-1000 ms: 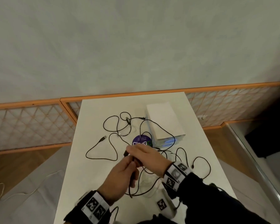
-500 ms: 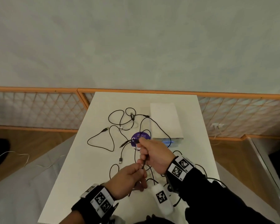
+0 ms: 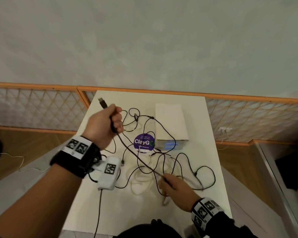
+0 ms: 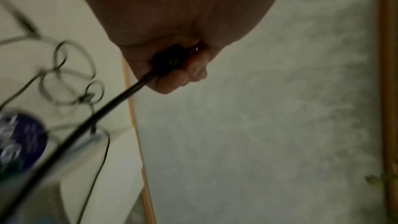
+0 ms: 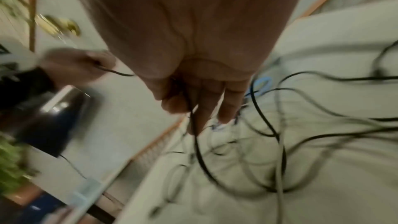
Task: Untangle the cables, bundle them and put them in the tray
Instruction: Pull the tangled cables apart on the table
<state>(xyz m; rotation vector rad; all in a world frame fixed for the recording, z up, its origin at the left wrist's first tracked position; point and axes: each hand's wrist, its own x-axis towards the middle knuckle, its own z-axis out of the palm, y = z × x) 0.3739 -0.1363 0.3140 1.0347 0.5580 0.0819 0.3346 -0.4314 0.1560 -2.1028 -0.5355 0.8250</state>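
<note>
A black cable (image 3: 136,155) runs taut across the table between my hands. My left hand (image 3: 116,122) is raised over the table's far left and grips the cable in a fist, with the USB plug (image 3: 102,102) sticking out above it. In the left wrist view the cable (image 4: 96,115) leaves the curled fingers (image 4: 178,81). My right hand (image 3: 165,180) is low near the front right and pinches the same cable (image 5: 193,125) over the tangle of black and white cables (image 3: 162,169). The white tray (image 3: 170,124) stands at the back right.
A round purple sticker (image 3: 144,142) lies on the white table (image 3: 196,109) under the cables. More black cable loops (image 3: 136,117) lie left of the tray. A wrist camera's white unit (image 3: 108,170) hangs under my left forearm. An orange lattice railing (image 3: 41,109) runs behind the table.
My hands were close together over the middle of the table. The left hand has lifted up and away with the plug end, the right has dropped toward me, and the cable is stretched.
</note>
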